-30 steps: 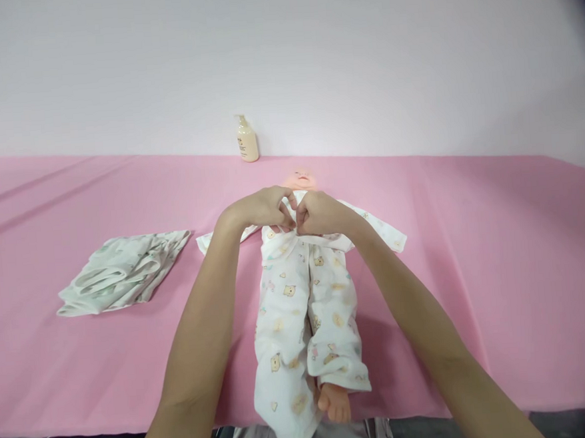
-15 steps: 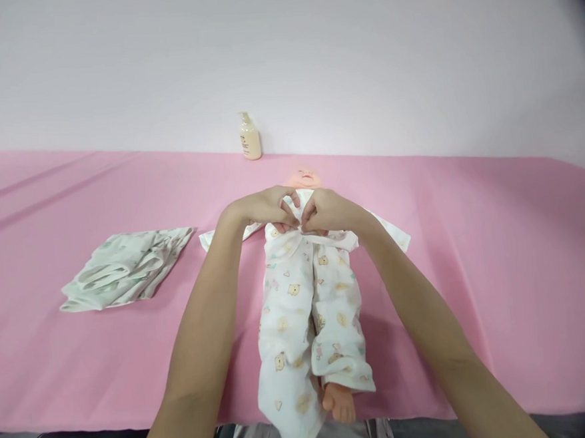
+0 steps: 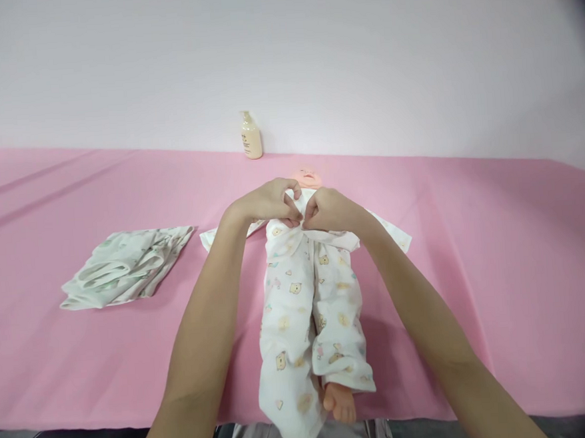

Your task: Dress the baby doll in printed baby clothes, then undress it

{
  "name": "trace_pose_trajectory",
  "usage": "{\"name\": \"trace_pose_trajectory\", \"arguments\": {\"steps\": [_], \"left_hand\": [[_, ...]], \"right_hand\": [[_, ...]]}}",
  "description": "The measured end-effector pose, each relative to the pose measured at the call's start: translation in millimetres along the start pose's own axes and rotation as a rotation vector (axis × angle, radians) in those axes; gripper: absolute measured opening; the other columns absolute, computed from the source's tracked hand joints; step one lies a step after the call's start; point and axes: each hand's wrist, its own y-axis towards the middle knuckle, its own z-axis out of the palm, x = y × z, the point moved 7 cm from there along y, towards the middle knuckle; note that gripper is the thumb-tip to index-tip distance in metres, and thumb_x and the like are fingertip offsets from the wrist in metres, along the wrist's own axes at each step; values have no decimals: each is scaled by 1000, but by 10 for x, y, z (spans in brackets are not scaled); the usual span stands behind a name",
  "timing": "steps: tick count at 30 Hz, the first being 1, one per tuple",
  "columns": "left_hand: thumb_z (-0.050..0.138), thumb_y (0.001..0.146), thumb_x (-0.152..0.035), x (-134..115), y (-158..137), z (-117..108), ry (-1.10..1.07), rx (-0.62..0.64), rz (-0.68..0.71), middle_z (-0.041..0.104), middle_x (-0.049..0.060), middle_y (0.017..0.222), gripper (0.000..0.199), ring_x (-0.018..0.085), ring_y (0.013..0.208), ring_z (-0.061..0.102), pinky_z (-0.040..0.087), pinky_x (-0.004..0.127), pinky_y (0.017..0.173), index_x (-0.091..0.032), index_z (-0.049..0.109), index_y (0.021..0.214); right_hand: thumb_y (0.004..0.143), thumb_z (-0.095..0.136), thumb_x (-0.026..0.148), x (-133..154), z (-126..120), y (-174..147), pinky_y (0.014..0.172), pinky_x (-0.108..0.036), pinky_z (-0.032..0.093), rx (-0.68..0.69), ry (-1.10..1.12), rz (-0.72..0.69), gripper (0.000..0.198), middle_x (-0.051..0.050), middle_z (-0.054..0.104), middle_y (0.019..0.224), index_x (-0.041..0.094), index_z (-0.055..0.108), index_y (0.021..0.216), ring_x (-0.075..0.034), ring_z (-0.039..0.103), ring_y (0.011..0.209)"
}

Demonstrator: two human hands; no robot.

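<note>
A baby doll (image 3: 308, 178) lies on its back, head away from me, dressed in a white baby romper (image 3: 291, 306) with small bear prints. One bare doll foot (image 3: 339, 402) pokes out of the right leg; the other leg's cloth covers its foot. At the doll's belly, my left hand (image 3: 279, 203) pinches the romper's front opening. My right hand (image 3: 329, 211) also pinches the cloth there, its fingertips close against those of the left. Whatever fastener sits between the fingers is too small to make out. The sleeves spread out to both sides, partly behind my forearms.
A folded pale cloth with green print (image 3: 125, 267) lies to the left on the pink-covered table (image 3: 517, 283). A cream pump bottle (image 3: 251, 136) stands at the back against the white wall (image 3: 361, 61). The romper's left leg hangs past the table's front edge.
Both hands stay at the romper's front with only slight finger movement. The left hand has risen a little. Other things lie as before.
</note>
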Motion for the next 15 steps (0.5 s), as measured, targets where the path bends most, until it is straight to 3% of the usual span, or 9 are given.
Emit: {"name": "trace_pose_trajectory", "arguments": {"steps": [4,10,15], "left_hand": [[65,63,-12,-13,1,8,20,10,5,70,3,77,34,20,80,70,55,30,75,-21,43,88],[69,62,-16,64,36,12,-49,41,-15,71,4,83,37,20,85,69,54,30,79,-20,42,87],[70,61,-17,123,75,34,-116,92,29,71,4,84,36,20,90,68,53,31,81,-21,40,80]], "right_hand": [[66,57,13,-61,24,21,44,-21,34,123,164,-35,10,1,53,52,15,66,68,-8,44,45],[65,58,13,-80,0,28,46,-17,37,100,255,-4,11,-1,62,67,15,68,68,-11,57,58],[64,61,14,-69,-1,52,47,-17,39,79,286,2,6,-2,61,64,13,66,62,-12,59,58]]}}
